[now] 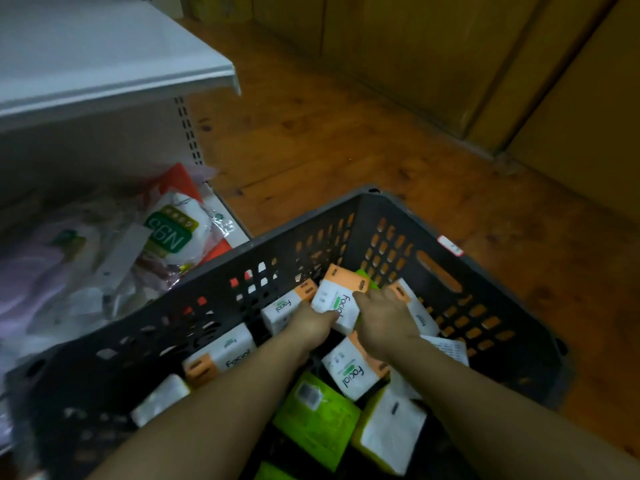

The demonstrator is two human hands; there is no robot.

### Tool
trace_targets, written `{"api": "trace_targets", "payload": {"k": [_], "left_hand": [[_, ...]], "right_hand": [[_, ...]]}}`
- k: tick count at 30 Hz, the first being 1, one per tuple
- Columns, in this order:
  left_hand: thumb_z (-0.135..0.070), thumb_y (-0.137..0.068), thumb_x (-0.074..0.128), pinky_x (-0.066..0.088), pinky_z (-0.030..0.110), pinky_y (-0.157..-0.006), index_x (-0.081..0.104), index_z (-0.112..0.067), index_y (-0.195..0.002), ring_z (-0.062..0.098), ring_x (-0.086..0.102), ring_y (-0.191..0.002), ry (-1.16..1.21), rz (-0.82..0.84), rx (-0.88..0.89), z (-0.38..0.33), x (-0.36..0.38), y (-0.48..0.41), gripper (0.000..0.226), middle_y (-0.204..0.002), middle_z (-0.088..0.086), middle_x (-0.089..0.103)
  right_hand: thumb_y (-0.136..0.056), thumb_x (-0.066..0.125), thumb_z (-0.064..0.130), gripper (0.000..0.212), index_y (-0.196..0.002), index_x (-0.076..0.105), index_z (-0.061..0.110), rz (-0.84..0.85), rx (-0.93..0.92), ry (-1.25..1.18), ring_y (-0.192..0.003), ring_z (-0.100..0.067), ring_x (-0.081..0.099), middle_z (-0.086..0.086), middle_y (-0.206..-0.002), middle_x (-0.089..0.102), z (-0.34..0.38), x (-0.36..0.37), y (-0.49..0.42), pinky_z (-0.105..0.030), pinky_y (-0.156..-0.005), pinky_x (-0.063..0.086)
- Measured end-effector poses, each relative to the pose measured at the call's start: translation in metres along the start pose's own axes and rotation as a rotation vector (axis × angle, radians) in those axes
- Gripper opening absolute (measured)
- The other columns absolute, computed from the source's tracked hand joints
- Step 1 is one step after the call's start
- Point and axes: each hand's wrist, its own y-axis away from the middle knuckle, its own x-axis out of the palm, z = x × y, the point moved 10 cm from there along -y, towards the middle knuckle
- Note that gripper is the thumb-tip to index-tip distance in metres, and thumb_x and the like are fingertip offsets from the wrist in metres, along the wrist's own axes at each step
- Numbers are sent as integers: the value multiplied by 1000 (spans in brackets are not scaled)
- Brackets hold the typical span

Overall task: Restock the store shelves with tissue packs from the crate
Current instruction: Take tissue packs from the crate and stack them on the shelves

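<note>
A dark grey slotted crate (485, 306) stands on the floor and holds several tissue packs, white with orange ends marked "Facial", plus some green ones (317, 427). Both hands reach into it. My left hand (311, 323) and my right hand (384, 320) grip one white and orange tissue pack (341, 296) from either side, near the crate's far wall. Another pack (349, 372) lies just under my right wrist.
A white store shelf (104, 71) juts out at the upper left. Below it a lower shelf holds an N95 mask bag (169, 230) and other plastic-wrapped goods. Wooden floor (329, 133) lies beyond the crate, with brown cardboard boxes (450, 64) along the back.
</note>
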Motion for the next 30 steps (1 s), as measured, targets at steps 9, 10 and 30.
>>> {"api": "trace_targets", "payload": {"k": [9, 10, 30], "left_hand": [[-8, -90, 53, 49, 32, -63, 40, -9, -116, 24, 57, -77, 473, -129, -177, 20, 3, -19, 30, -100, 13, 58], [-6, -91, 51, 49, 31, -60, 38, -12, -114, 22, 55, -72, 496, -135, -159, 17, -2, -15, 26, -98, 12, 57], [-8, -86, 62, 47, 18, -58, 45, -15, -87, 14, 62, -80, 306, -555, 582, -94, -295, 261, 18, -94, 8, 63]], "right_hand": [[-95, 46, 15, 49, -141, 30, 13, 98, 70, -332, -127, -28, 34, -12, -138, 38, -1, 22, 2, -37, -101, 36], [-96, 46, 18, 51, -143, 28, 12, 40, 97, -401, -129, -28, 33, -12, -141, 35, -5, 13, 1, -37, -104, 34], [-93, 55, 33, 51, -138, 34, 42, -232, -306, -978, -118, -14, 48, 6, -137, 43, 202, -222, 86, -41, -96, 49]]}}
